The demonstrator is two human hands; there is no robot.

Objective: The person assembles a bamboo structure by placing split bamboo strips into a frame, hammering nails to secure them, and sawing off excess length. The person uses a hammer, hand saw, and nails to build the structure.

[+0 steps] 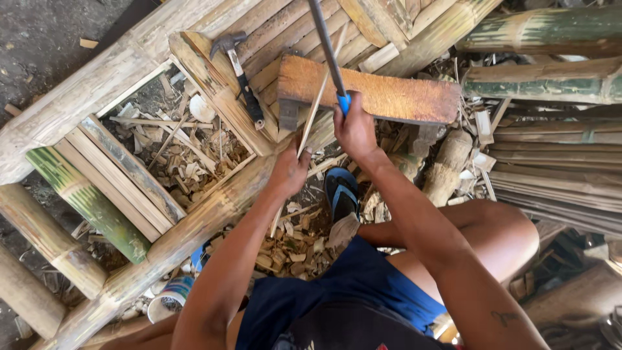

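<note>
A bamboo workshop: split bamboo poles (97, 207), wood shavings (291, 243) and a hammer (241, 74).

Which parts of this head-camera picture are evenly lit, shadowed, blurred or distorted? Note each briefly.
Head view: soft daylight, no glare; the hammer and wooden block are sharp; the long blade in the right hand is slightly motion-blurred; the lower right corner sinks into shadow; bamboo poles bow at the edges, wide-angle distortion.

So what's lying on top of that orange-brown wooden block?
On the wooden block stands a thin bamboo sliver, steadied by the left hand. The right hand holds a long blade with a blue handle over it. The hand hides where blade meets block.
</note>
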